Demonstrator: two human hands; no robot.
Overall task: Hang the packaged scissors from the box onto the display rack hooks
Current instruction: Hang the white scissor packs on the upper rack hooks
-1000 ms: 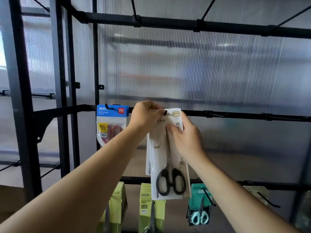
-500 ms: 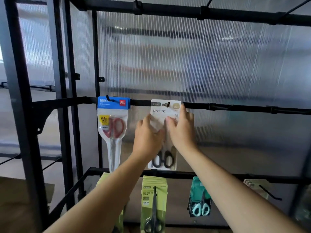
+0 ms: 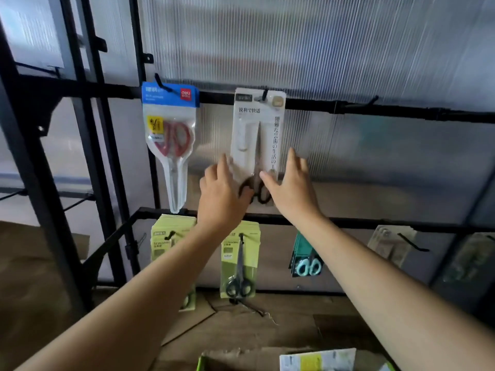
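We see a white pack (image 3: 258,135) printed with black characters, a beige patch at its one o'clock corner, and black scissor handles showing at its six o'clock end. At nine o'clock from it hangs a clear pack (image 3: 170,135) with a blue header, a red logo square, a yellow label and red handles. The rack (image 3: 375,109) is black throughout; the panel (image 3: 334,44) behind is milky grey with fine vertical ribbing. Toward six o'clock we find lime-green packs (image 3: 253,236) with dark grey handles, and at five o'clock a teal pack (image 3: 301,253) with pale mint handles. The cardboard (image 3: 241,328) at the view's six o'clock edge is brown.
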